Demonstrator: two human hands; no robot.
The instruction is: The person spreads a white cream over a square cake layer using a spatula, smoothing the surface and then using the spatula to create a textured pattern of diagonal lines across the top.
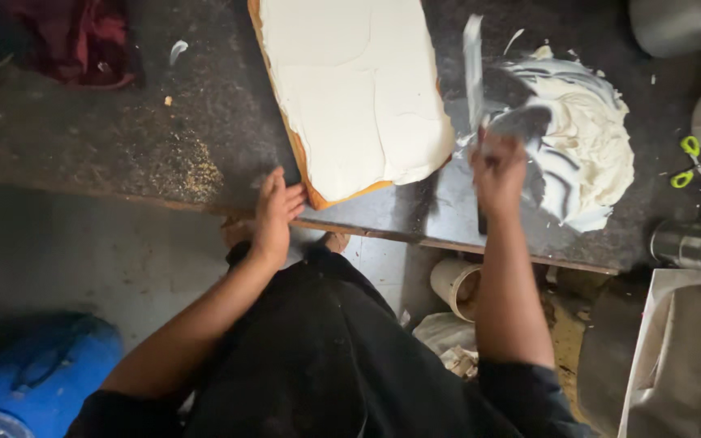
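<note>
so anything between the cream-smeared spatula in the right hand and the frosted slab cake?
Nothing visible. The right hand holds the long metal spatula over the white cream pile, with only bare dark counter between it and the white-frosted rectangular slab cake.

dim overall, soft motion blur, glare on white cream, dark shadowed corners

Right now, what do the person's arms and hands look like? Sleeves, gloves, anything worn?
Both hands are bare: left hand, right hand. No gloves, rings or watch show. Forearms are uncovered; dark sleeves are pushed up near the elbows, matching the dark garment below.
</note>
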